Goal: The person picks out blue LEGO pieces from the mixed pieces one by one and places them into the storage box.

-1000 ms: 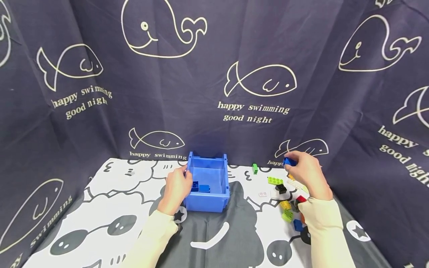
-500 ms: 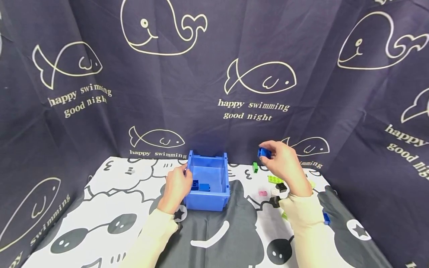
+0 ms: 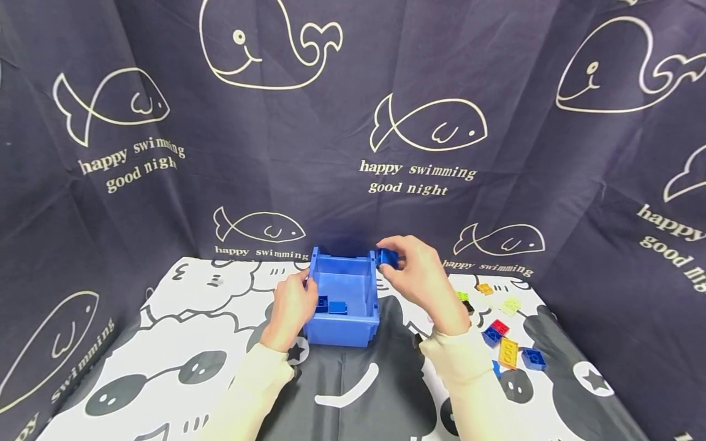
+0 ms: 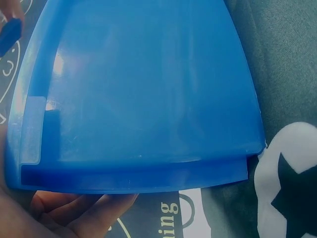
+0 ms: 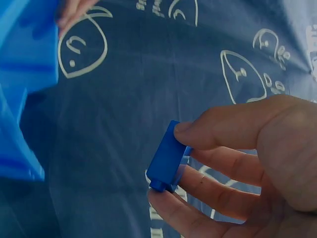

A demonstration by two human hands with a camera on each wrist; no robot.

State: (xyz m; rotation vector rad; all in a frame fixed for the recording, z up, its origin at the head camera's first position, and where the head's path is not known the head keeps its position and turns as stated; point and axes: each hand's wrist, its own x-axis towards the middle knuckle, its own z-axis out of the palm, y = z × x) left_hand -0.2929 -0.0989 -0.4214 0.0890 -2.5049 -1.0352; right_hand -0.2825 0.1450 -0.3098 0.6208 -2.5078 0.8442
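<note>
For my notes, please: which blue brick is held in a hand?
The blue brick pinched by the right hand, beside the blue bin; the other visible blue bricks lie in the bin or on the cloth.

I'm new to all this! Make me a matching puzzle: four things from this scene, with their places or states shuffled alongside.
1. Bin
2. Lifted blue brick
3. Red brick
4. Dark curtain

A. lying on the patterned cloth
B. pinched by the right grip
C. hanging behind everything
D. touched by the left grip

Pairs: 1-D, 2-B, 3-A, 4-C.
</note>
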